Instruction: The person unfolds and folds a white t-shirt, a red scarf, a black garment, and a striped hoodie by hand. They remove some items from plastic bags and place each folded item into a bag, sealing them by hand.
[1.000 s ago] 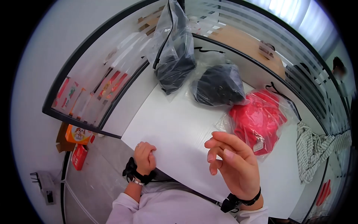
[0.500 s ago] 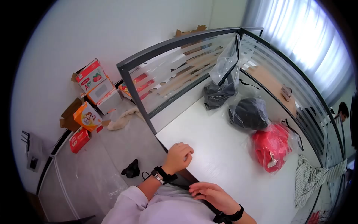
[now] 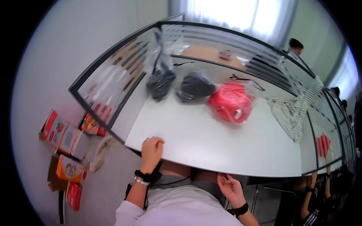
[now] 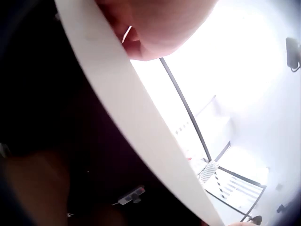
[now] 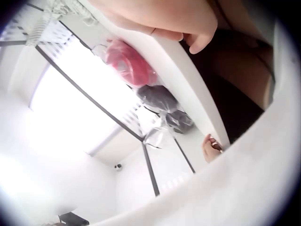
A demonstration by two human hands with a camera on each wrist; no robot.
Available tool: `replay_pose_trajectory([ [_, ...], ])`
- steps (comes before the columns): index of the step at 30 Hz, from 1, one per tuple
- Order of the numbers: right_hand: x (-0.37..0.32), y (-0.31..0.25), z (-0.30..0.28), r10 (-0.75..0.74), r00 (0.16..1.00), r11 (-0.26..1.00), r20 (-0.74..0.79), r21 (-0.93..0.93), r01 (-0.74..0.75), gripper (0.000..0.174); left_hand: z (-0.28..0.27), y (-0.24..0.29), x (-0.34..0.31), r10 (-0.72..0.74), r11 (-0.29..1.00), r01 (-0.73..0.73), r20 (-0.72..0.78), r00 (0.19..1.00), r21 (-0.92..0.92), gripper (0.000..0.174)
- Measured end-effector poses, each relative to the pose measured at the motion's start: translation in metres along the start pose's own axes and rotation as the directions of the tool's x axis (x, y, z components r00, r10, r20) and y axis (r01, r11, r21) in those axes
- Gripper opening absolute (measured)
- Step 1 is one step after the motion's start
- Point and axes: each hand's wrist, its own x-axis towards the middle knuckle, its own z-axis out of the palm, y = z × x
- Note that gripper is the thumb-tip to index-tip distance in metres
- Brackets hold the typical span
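My left hand [image 3: 152, 150] rests on the front left edge of the white table [image 3: 181, 139], fingers loosely curled and holding nothing. At the front edge, further right, my right hand [image 3: 231, 191] hangs low with its fingers slightly bent and its fingertips right at the rim; nothing is in it. The right wrist view has this hand [image 5: 164, 19] beside the tabletop edge. Toward the back of the table lie a red bundle [image 3: 232, 101] in clear plastic, a dark bundle [image 3: 196, 86] in clear plastic, and another dark bundle [image 3: 161, 83] in a tall clear bag. Both hands are apart from them.
Framed partitions with striped glass [image 3: 226, 41] enclose the table's back and sides. A striped cloth [image 3: 290, 113] drapes at the right. Several cartons, including an orange box [image 3: 69, 168] and a red box [image 3: 74, 196], stand on the floor at left. People are beyond the right side.
The right hand has dropped from above the tabletop to the front edge, with its fingers lower. The left hand stays at the front left edge. The head view has swung about.
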Motion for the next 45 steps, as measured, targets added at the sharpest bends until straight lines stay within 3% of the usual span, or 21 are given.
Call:
replay_pose_trajectory([
  [2, -0.003, -0.017, -0.008, -0.013, 0.999, 0.998, 0.052, 0.063, 0.010, 0.049, 0.006, -0.004, 0.003, -0.041, 0.999, 0.041, 0.026, 0.999, 0.017, 0.010],
  [4, -0.012, -0.024, -0.015, -0.055, 0.998, 0.997, 0.001, 0.053, 0.055, 0.048, 0.003, 0.010, 0.014, -0.291, 0.926, 0.321, 0.169, 0.942, -0.197, 0.013],
  [6, -0.023, -0.031, -0.027, -0.127, 0.985, 0.992, -0.117, -0.036, 0.124, 0.040, 0.002, 0.018, 0.038, -0.254, 0.941, 0.280, 0.149, 0.956, -0.192, 0.012],
  [9, -0.036, -0.058, -0.068, -0.224, 0.919, 0.973, -0.326, -0.018, 0.231, 0.025, 0.007, 0.011, 0.087, -0.014, 0.998, 0.015, 0.012, 1.000, -0.058, 0.013],
  [10, -0.044, -0.061, -0.055, -0.270, 0.879, 0.955, -0.394, 0.008, 0.297, 0.010, 0.010, 0.013, 0.105, -0.044, 0.999, 0.045, 0.024, 0.999, -0.012, 0.016],
  [14, -0.061, -0.071, -0.034, -0.430, 0.834, 0.890, -0.347, -0.007, 0.456, 0.005, 0.047, -0.012, 0.174, 0.095, 0.949, -0.107, 0.053, 0.994, 0.295, 0.043],
  [16, -0.066, -0.076, -0.026, -0.484, 0.815, 0.863, -0.320, -0.016, 0.506, 0.007, 0.071, -0.033, 0.199, 0.043, 0.805, -0.104, 0.116, 0.992, 0.584, 0.071],
  [19, -0.069, -0.080, -0.008, -0.517, 0.818, 0.843, -0.254, 0.014, 0.537, 0.010, 0.088, -0.050, 0.235, -0.141, 0.705, 0.011, 0.125, 0.982, 0.709, 0.087],
  [23, -0.069, -0.087, -0.003, -0.537, 0.817, 0.828, -0.210, 0.056, 0.558, 0.009, 0.122, -0.118, 0.270, -0.222, 0.569, 0.003, 0.150, 0.963, 0.822, 0.069],
  [24, -0.067, -0.090, -0.001, -0.541, 0.818, 0.824, -0.195, 0.071, 0.562, 0.007, 0.130, -0.142, 0.274, -0.171, 0.870, 0.142, 0.019, 0.985, 0.472, 0.060],
  [25, -0.065, -0.096, 0.003, -0.544, 0.819, 0.822, -0.180, 0.079, 0.564, 0.006, 0.130, -0.140, 0.274, -0.190, 0.981, 0.192, -0.124, 0.974, 0.005, 0.050],
  [26, -0.065, -0.098, 0.008, -0.529, 0.828, 0.831, -0.187, 0.083, 0.550, 0.006, 0.118, -0.142, 0.274, -0.195, 0.980, 0.199, -0.123, 0.973, 0.022, 0.050],
  [27, -0.066, -0.100, 0.017, -0.578, 0.806, 0.810, -0.127, 0.032, 0.585, 0.005, 0.092, -0.111, 0.278, -0.063, 0.900, 0.065, -0.019, 0.998, 0.431, 0.046],
  [28, -0.065, -0.106, 0.024, -0.621, 0.781, 0.783, -0.063, -0.020, 0.621, 0.006, 0.073, -0.092, 0.282, 0.014, 0.658, -0.110, 0.133, 0.991, 0.745, 0.043],
  [30, -0.065, -0.113, 0.034, -0.669, 0.743, 0.736, 0.026, -0.118, 0.667, 0.007, 0.051, -0.089, 0.285, 0.262, 0.880, -0.168, -0.161, 0.951, 0.444, 0.032],
  [34, -0.057, -0.124, 0.068, -0.690, 0.715, 0.684, 0.113, -0.219, 0.695, 0.007, -0.027, 0.039, 0.301, 0.155, 0.763, -0.051, -0.107, 0.982, 0.644, 0.023],
  [38, -0.042, -0.126, 0.079, -0.655, 0.739, 0.711, 0.155, -0.203, 0.673, 0.008, -0.093, 0.071, 0.320, 0.485, 0.578, -0.250, -0.080, 0.871, 0.777, 0.033],
  [40, -0.035, -0.123, 0.078, -0.642, 0.750, 0.724, 0.158, -0.198, 0.661, 0.008, -0.109, 0.086, 0.333, 0.446, 0.564, -0.263, -0.021, 0.895, 0.783, 0.038],
  [42, -0.028, -0.120, 0.078, -0.598, 0.782, 0.758, 0.176, -0.193, 0.623, 0.007, -0.123, 0.079, 0.357, 0.418, 0.877, -0.429, 0.095, 0.903, 0.215, 0.044],
  [44, -0.025, -0.117, 0.073, -0.577, 0.795, 0.776, 0.188, -0.178, 0.605, 0.006, -0.139, 0.110, 0.360, 0.173, 0.985, -0.172, 0.210, 0.962, -0.024, 0.050],
  [45, -0.025, -0.115, 0.071, -0.574, 0.799, 0.784, 0.178, -0.163, 0.600, 0.006, -0.147, 0.116, 0.361, 0.140, 0.985, -0.130, 0.088, 0.986, -0.113, 0.050],
])
